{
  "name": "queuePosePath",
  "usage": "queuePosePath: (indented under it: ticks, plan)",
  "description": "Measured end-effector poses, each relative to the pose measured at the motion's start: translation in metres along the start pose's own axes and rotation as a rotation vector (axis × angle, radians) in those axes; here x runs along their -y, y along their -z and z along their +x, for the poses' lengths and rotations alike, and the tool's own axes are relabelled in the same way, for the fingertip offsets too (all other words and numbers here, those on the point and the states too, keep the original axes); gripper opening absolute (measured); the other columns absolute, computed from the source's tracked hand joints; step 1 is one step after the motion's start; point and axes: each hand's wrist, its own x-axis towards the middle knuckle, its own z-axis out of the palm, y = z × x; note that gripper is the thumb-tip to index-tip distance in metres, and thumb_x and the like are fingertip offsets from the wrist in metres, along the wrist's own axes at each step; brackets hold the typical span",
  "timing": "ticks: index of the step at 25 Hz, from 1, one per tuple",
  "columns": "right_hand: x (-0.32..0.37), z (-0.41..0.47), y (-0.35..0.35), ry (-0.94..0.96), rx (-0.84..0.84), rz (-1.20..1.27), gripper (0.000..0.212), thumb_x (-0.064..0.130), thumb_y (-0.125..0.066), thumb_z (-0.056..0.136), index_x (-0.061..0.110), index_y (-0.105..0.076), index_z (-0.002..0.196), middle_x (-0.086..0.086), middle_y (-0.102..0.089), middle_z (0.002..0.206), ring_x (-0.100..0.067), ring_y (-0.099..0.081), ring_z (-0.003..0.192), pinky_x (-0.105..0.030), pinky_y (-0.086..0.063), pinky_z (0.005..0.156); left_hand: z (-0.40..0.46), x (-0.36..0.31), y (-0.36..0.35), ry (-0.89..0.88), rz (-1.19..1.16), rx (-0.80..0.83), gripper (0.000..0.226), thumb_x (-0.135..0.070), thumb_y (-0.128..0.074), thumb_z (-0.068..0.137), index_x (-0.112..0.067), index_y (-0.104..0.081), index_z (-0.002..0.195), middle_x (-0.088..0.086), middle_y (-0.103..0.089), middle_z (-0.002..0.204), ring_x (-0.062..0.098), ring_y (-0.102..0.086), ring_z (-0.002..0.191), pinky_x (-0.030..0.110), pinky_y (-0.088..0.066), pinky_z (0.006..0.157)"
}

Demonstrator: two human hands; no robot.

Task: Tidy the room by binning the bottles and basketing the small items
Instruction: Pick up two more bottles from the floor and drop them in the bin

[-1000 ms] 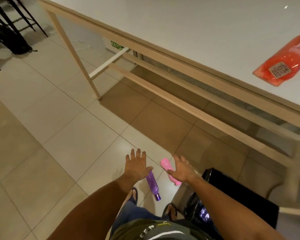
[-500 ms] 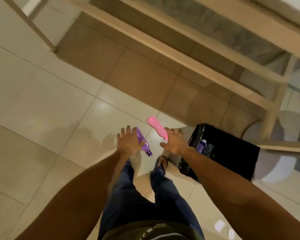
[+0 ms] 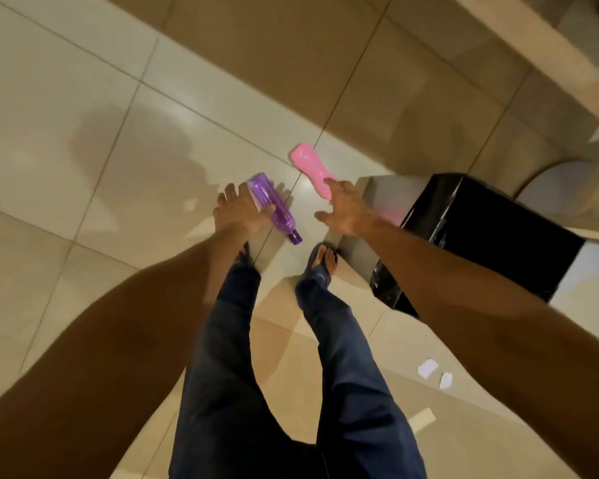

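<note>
1. Left hand (image 3: 237, 212): fingers spread, thumb laid on the purple bottle (image 3: 274, 205) lying on the floor (image 3: 83, 98); grasp not closed.
2. Right hand (image 3: 348, 210): fingers extended, tips at the pink bottle (image 3: 312, 172); contact cannot be told.
3. Bin (image 3: 491, 236): black-lined, just right of both bottles.
4. Advice: wrap each body mid-length before lifting; smooth plastic probably rolls; then carry rightward over the bin.

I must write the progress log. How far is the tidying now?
Done: nothing visible confirms a binned bottle; the black bin's inside is hidden here. In hand: the left hand reaches onto the purple bottle, thumb against it, and the right hand touches the pink bottle; neither has a closed grip yet, and both bottles look to be still on the floor. Left: binning both, then the white scraps.
</note>
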Motion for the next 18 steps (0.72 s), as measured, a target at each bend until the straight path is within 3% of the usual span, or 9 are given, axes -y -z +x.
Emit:
queuePosePath:
  ticks: [6, 12, 18]
  plan:
    - [-0.021, 0.101, -0.042, -0.02, 0.026, 0.037, 0.085, 0.037, -0.067, 0.095, 0.021, -0.016, 0.161, -0.014, -0.025, 0.161, -0.037, -0.045, 0.139, -0.044, -0.043, 0.113, 0.083, 0.017, -0.059, -0.002, 0.0, 0.008, 0.088, -0.06, -0.064, 0.085, -0.014, -0.028, 0.151, 0.014, -0.028, 0.158, 0.036, -0.034, 0.142, 0.05, -0.039, 0.109]
    - [-0.054, 0.201, -0.096, -0.062, 0.083, 0.024, 0.086, 0.036, -0.07, 0.094, 0.02, -0.018, 0.16, -0.017, -0.029, 0.158, -0.04, -0.045, 0.138, -0.043, -0.044, 0.107, 0.15, 0.037, -0.132, 0.079, -0.052, 0.071, 0.09, -0.066, -0.061, 0.084, -0.008, -0.033, 0.146, 0.019, -0.045, 0.143, 0.039, -0.048, 0.129, 0.051, -0.043, 0.104]
    - [-0.073, 0.296, -0.126, -0.143, 0.008, -0.097, 0.094, 0.041, -0.074, 0.084, 0.023, -0.017, 0.157, -0.017, -0.028, 0.153, -0.045, -0.036, 0.136, -0.055, -0.048, 0.103, 0.221, 0.049, -0.189, 0.16, -0.274, 0.105, 0.113, -0.062, -0.076, 0.074, -0.008, -0.016, 0.154, 0.017, -0.038, 0.148, 0.036, -0.041, 0.136, 0.047, -0.038, 0.109]
